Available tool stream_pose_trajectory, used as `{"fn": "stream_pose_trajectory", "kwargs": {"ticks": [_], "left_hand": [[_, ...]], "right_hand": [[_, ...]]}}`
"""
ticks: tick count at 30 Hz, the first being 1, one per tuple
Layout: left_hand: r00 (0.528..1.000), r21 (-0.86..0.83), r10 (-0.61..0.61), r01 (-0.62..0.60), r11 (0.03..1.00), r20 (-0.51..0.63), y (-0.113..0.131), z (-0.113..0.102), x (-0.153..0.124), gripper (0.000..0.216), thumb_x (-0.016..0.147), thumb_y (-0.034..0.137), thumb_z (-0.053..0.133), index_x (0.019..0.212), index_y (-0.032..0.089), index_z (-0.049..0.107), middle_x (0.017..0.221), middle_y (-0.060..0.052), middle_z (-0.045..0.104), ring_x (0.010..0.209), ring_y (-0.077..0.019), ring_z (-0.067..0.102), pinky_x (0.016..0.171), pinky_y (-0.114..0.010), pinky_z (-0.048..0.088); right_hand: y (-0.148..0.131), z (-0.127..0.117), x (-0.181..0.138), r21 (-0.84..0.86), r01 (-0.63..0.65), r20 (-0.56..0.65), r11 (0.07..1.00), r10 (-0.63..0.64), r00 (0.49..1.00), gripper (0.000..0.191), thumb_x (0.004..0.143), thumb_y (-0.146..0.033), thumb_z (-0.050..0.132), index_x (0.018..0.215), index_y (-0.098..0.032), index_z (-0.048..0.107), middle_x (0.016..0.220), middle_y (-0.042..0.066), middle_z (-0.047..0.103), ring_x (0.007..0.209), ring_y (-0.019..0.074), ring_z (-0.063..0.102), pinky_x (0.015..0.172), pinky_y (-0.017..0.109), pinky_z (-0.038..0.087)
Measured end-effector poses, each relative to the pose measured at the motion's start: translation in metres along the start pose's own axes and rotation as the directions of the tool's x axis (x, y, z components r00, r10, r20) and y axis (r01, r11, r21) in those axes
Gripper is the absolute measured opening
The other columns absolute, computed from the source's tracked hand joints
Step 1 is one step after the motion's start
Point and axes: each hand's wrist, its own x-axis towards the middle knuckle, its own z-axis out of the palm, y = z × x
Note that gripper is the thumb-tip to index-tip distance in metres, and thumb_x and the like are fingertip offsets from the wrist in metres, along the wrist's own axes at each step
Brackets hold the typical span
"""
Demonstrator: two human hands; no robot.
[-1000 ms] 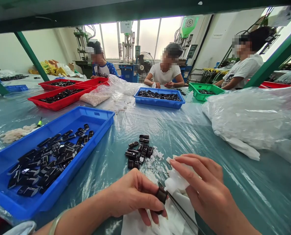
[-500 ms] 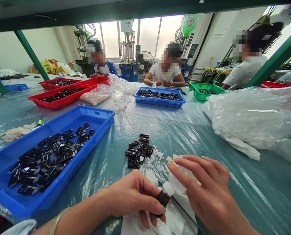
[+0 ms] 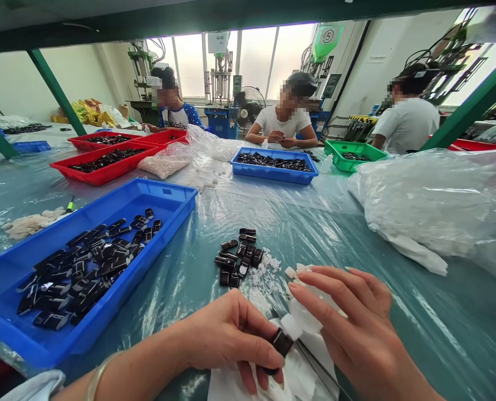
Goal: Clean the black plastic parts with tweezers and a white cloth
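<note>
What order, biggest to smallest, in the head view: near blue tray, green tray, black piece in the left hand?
1. near blue tray
2. green tray (far off, true size unsure)
3. black piece

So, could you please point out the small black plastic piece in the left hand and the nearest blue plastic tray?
small black plastic piece (image 3: 281,341): head view, on its glossy top face.
nearest blue plastic tray (image 3: 170,207): head view, on the bare floor near its far end.

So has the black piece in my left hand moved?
Yes, slightly: the black piece in the left hand has shifted down and right, away from the loose pile of black pieces on the table.
</note>
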Motion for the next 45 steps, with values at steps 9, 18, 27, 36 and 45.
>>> {"fn": "stream_pose_trajectory", "kwargs": {"ticks": [9,18,27,36,45], "left_hand": [[1.000,-0.024,-0.006,0.006,1.000,-0.001,-0.0004,-0.0012,0.0009,0.022,0.065,0.025,0.070,0.081,0.009,0.071,0.068,-0.004,0.066,0.053,-0.0082,0.058,0.047,-0.016,0.048],[1.000,-0.019,-0.018,0.018,1.000,-0.008,0.0001,-0.0007,-0.0012,0.017,0.065,0.023,0.070,0.076,0.010,0.072,0.067,-0.004,0.066,0.052,-0.0085,0.058,0.048,-0.016,0.048],[1.000,0.005,-0.018,0.018,1.000,0.010,0.0008,0.0001,-0.0025,0.015,0.068,0.021,0.067,0.079,0.011,0.072,0.068,-0.003,0.066,0.053,-0.0074,0.058,0.050,-0.015,0.049],[1.000,0.001,-0.028,0.028,1.000,0.014,0.0019,-0.0006,-0.0032,0.015,0.067,0.022,0.068,0.078,0.013,0.073,0.067,-0.002,0.066,0.050,-0.0067,0.057,0.049,-0.015,0.049],[0.999,0.002,-0.039,0.039,0.999,0.030,0.0035,0.0008,-0.0032,0.013,0.069,0.019,0.067,0.079,0.012,0.073,0.067,-0.002,0.065,0.050,-0.0055,0.057,0.049,-0.013,0.049]], "right_hand": [[0.0010,-0.0006,0.0004,0.025,0.012,-0.024,1.000,-0.011,1.000,0.035,0.082,-0.006,0.044,0.105,-0.028,0.059,0.104,0.003,0.066,0.102,0.0223,0.056,0.087,0.042,0.035],[-0.0071,0.0053,0.0039,0.130,-0.074,-0.121,0.989,0.089,0.989,0.031,0.086,-0.007,0.042,0.097,-0.028,0.060,0.098,0.003,0.066,0.100,0.0213,0.056,0.088,0.043,0.036],[-0.0067,0.0068,0.0044,0.162,-0.039,-0.151,0.986,0.064,0.987,0.032,0.084,-0.003,0.040,0.095,-0.025,0.060,0.097,0.004,0.065,0.100,0.0225,0.056,0.085,0.044,0.038],[-0.0034,0.0054,0.0043,0.172,-0.002,-0.125,0.985,0.024,0.992,0.032,0.086,-0.004,0.040,0.098,-0.027,0.059,0.098,0.004,0.064,0.101,0.0225,0.054,0.083,0.043,0.040],[-0.0027,0.0008,0.0053,0.180,0.030,-0.075,0.983,-0.017,0.997,0.031,0.085,-0.003,0.041,0.100,-0.024,0.058,0.099,0.006,0.063,0.103,0.0234,0.053,0.083,0.044,0.040]]}}
